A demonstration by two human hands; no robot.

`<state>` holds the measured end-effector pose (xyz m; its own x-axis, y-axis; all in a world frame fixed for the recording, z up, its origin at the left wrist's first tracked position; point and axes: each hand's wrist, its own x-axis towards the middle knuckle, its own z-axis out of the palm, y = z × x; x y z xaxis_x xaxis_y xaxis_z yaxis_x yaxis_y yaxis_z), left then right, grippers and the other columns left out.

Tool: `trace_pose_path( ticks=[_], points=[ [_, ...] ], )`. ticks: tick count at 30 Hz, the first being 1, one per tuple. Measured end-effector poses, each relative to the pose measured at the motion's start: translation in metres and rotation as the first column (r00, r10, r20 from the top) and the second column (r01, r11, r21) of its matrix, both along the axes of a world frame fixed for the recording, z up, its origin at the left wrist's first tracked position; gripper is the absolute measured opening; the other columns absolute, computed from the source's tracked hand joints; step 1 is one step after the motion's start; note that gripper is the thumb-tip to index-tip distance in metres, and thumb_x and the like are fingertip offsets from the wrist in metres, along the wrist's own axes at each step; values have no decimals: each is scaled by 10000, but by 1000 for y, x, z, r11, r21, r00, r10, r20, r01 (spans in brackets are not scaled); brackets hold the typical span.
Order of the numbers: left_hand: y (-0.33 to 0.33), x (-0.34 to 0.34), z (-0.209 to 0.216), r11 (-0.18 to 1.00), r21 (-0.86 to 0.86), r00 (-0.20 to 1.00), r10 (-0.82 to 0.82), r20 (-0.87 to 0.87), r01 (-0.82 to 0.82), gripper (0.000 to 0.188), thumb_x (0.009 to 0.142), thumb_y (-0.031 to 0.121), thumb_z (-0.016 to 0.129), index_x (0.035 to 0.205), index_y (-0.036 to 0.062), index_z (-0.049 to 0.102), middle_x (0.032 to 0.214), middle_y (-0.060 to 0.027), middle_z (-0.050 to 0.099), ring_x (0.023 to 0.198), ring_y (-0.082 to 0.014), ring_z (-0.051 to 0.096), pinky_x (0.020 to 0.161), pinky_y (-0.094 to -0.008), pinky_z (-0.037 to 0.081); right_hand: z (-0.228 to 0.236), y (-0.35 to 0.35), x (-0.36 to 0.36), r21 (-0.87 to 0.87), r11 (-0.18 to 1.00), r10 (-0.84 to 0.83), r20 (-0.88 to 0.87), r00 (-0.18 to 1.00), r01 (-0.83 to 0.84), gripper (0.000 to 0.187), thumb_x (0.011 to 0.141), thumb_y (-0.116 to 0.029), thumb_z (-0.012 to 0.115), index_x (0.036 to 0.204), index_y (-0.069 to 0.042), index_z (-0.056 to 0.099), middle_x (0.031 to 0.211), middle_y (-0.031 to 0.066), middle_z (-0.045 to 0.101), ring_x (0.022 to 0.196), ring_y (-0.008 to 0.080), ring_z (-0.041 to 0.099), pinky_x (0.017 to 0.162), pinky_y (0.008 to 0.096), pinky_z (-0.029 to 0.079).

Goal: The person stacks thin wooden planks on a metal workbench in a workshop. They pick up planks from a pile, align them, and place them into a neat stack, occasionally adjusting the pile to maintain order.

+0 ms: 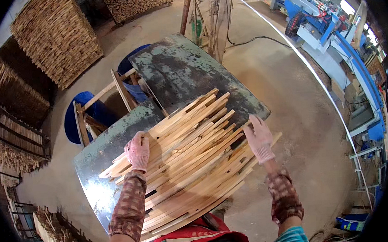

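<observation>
A loose layer of long, pale wooden strips [183, 166] lies across a worn green-black metal table [176, 63], with uneven ends. My left hand [137, 152], in a pinkish knit glove, is closed at the far left edge of the strips; its fingers curl down over one, partly hidden. At the right ends, my right hand [258, 139], gloved the same way, grips the tip of a wooden strip between thumb and fingers. Checked sleeve covers wrap both forearms.
Blue barrels [96, 110] with a wooden frame [122, 91] stand beyond the table's left side. Tall stacks of wood [58, 40] rise at the back left. Blue machinery [352, 65] lines the right. A cable [255, 39] crosses the floor near a post [187, 10].
</observation>
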<state>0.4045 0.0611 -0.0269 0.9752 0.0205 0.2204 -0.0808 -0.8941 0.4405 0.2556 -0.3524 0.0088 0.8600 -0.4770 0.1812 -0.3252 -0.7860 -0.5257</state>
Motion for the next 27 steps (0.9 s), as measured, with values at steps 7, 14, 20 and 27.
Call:
trace_pose_path(
  ticks=[7,14,20,27],
  points=[
    [2,-3,-2,997,-49,998,-55,-1,55,300,950,335,600,1181,177,709,1077,-103,747,1098,-317,657,1027,-425,429,-9,47,-166,-20,998,65,290,955,-62,266,942,-140,659,1186,-36,674,1139,182,685,1032,364,652,930,474,510],
    [0,-6,-9,995,-47,996,-85,17,86,285,948,318,607,1164,164,710,1080,-113,746,1069,-318,670,988,-433,460,-97,156,-304,723,631,-190,-207,960,281,316,1006,-330,667,1096,-35,738,1023,181,736,936,319,693,870,392,540],
    [5,3,-17,990,-58,979,-121,165,132,232,938,289,619,1108,172,723,1058,-97,750,1016,-308,692,926,-439,501,-137,241,-272,956,286,400,-175,900,59,658,977,-594,610,1263,-5,678,1126,182,730,1035,251,664,951,397,501],
    [0,4,-10,986,-33,977,-157,142,163,222,958,300,610,1109,169,707,1073,-90,748,1024,-314,688,940,-444,480,-126,250,-240,923,364,535,-318,783,127,728,933,-704,600,1125,-9,699,1073,149,728,978,229,668,899,373,520]
  ],
)
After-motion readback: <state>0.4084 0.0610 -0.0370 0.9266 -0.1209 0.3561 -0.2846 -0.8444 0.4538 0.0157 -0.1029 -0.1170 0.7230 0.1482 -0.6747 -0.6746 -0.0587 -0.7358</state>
